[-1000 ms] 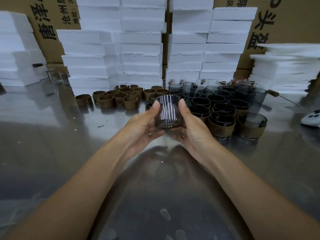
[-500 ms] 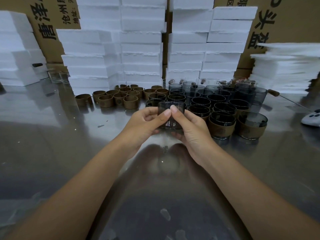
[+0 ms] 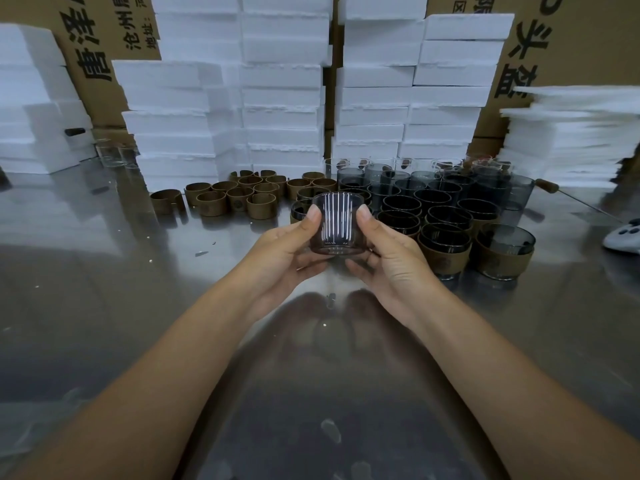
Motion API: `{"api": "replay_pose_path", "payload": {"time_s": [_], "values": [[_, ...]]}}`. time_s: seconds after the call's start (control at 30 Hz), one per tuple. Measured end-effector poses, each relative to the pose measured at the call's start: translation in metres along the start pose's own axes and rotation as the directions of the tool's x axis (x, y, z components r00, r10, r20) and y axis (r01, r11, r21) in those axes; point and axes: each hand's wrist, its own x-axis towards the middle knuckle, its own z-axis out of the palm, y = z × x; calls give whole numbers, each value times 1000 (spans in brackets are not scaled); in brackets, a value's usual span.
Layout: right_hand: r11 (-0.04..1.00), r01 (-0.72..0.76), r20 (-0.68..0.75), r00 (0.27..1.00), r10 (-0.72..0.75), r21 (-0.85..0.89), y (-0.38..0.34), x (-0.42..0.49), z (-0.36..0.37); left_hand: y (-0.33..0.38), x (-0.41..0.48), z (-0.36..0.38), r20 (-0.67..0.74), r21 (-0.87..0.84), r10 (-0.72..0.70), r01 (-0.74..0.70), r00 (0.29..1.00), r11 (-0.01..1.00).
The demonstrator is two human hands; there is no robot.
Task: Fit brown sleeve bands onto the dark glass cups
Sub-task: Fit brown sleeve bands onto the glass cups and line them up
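Both hands cradle one dark glass cup [image 3: 337, 226] above the middle of the tabletop [image 3: 104, 306]. The left hand [image 3: 287, 254] and right hand [image 3: 391, 258] press their thumbs to its wall, and the fingers [image 3: 358, 269] are curled beneath. It looks bare. I'd keep one hand gripping it, fetch a loose brown band [image 3: 239, 197] from the far-edge cluster, and slide it on squarely, like the banded cups [image 3: 446, 252] alongside.

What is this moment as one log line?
state: bare cup held above table | left grip: holds cup | right grip: holds cup | bands: loose on table, left of other cups
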Motion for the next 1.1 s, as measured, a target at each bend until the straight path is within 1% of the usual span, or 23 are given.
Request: {"api": "replay_pose_path", "payload": {"time_s": [0.07, 0.1, 0.2, 0.3, 0.4, 0.47, 0.53, 0.63, 0.73, 0.9, 1.1], "values": [[997, -4, 8, 1000, 3, 74, -1, 0, 0, 0, 1, 0, -5, -18, -4, 4, 1000, 1000], [996, -3, 11, 1000, 2, 84, -1, 0, 1, -1, 2, 0, -5, -26, -5, 5, 1000, 1000], [1000, -3, 19, 1000, 3, -4, 1, -1, 3, -3, 2, -1, 12, -30, -6, 6, 1000, 1000], [994, -18, 29, 999, 21, -108, 2, -2, 5, -3, 2, -2, 3, 10, 3, -3, 1000, 1000], [995, -8, 24, 1000, 10, -98, 2, -3, 6, -1, 0, -1, -34, 55, 39, -37, 999, 998], [995, 12, -10, 1000, -13, -94, 2, -3, 6, -1, 0, -2, -73, 54, 72, -68, 995, 996], [993, 21, -63, 998, -28, -113, 2, -3, 7, -1, 0, -2, -92, 58, 66, -61, 994, 996], [992, 35, -99, 994, -47, -120, 3, -3, 8, -2, 1, -2, -53, 63, 28, -25, 998, 998], [986, 59, -62, 996, -69, -156, 4, -5, 9, -3, 0, 0, -9, 88, 24, -23, 1000, 996], [982, 43, -29, 998, -49, -182, 5, -4, 8, -6, 0, -3, -25, 92, 39, -36, 999, 995], [987, 25, -20, 999, -29, -156, 2, -4, 6, -6, 1, -4, -6, 74, 25, -24, 1000, 997]]}}
